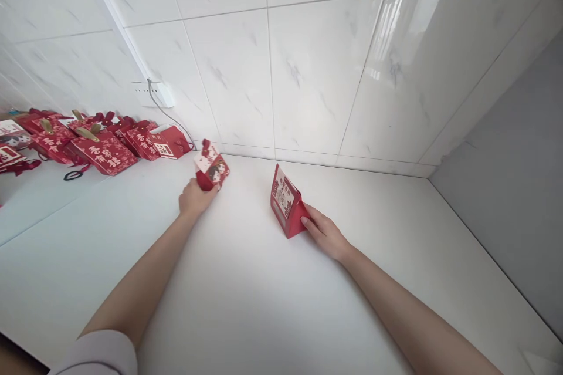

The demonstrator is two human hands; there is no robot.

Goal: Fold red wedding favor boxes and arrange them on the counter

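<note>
Both arms (152, 269) out ahead over a white table (246, 281), nearly straight at the elbow, below the wall socket (165, 95). Reaching with the left hand (194, 199) to a spot below the socket and a little right of it; fingers wrapped around the lower part of a small red-and-white box (214, 166), held at a tilt. Reaching with the right hand (324, 233) farther right of the socket and lower, coming in from the side; pinching the end of a red wedge-shaped carton (287, 202), thumb on the near face, other fingers mostly hidden behind. Cannot tell whether the carton's bottom edge touches the table.

Heaped in an overlapping row, left of the socket and below: red packets (108, 152), some tied with red or gold ribbon. Just under the socket, at the row's end, a red packet with a white label (169, 143). Cannot see inside any of them.

Smooth, stiff and card-like in look, with sharp folded edges; printed with a picture on the left-hand box, with a pale panel on the carton, with white lettering on the heaped packets. Behind the socket, glossy tiles (237, 70) veined in grey; trailing down right from it, a thin grey cord (165, 113). Below left of it, a black loop (80, 173).
</note>
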